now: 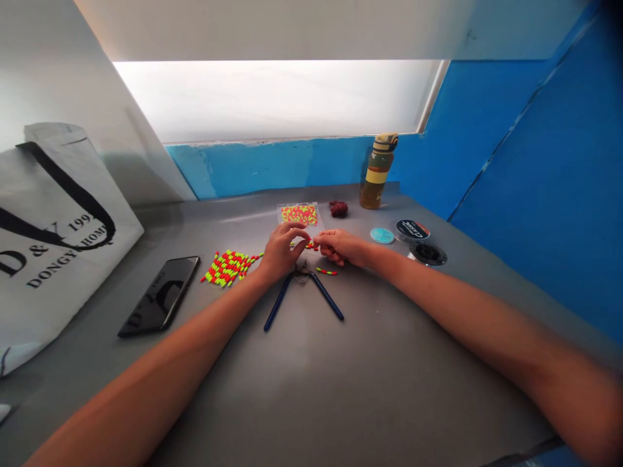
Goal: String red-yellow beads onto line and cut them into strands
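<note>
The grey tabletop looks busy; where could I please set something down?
Free patches: in front of the blue-handled pliers, between the left forearm and right forearm; also beyond the right forearm, by the blue wall. It's crowded around the left hand, right hand, neon beads and clear bead case.

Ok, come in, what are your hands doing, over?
Left hand and right hand meeting at red-and-yellow beads. Blue-handled pliers lying just below the hands.

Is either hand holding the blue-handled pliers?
No, the blue-handled metal pliers lie open on the grey tabletop, their handles free, just below the left hand and right hand.
</note>
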Available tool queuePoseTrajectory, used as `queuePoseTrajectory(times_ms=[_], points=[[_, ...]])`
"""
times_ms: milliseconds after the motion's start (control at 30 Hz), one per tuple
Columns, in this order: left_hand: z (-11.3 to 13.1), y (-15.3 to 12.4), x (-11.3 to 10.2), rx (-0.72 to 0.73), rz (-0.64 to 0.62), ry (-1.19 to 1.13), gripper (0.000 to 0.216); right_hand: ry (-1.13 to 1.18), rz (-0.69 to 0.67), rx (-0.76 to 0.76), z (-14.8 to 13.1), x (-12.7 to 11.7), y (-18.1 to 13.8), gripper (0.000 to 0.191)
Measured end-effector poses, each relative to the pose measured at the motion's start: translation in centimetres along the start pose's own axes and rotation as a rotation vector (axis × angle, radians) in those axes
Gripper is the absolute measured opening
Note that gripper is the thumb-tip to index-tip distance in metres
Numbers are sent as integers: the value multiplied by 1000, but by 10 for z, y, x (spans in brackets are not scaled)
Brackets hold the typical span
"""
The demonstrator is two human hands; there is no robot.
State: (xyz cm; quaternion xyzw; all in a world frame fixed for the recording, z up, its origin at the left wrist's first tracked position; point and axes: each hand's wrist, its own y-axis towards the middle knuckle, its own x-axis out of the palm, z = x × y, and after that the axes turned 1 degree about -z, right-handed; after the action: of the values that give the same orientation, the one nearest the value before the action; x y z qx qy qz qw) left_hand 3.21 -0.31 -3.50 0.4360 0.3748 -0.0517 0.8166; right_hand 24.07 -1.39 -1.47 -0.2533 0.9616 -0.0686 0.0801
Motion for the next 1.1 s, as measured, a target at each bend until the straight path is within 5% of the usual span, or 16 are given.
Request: queuePoseTrajectory(times_ms=[333,900,1100], points=[[0,0,1,9,-60,-12,6,-114,-12,-20,-1,1,-2,17],[-2,3,-5,-183,205,-63,3,-316,-97,-24,-7,0,-10,17],[0,3,-4,-145,187,-50,5,-201,-77,-11,-6,0,-7,36]])
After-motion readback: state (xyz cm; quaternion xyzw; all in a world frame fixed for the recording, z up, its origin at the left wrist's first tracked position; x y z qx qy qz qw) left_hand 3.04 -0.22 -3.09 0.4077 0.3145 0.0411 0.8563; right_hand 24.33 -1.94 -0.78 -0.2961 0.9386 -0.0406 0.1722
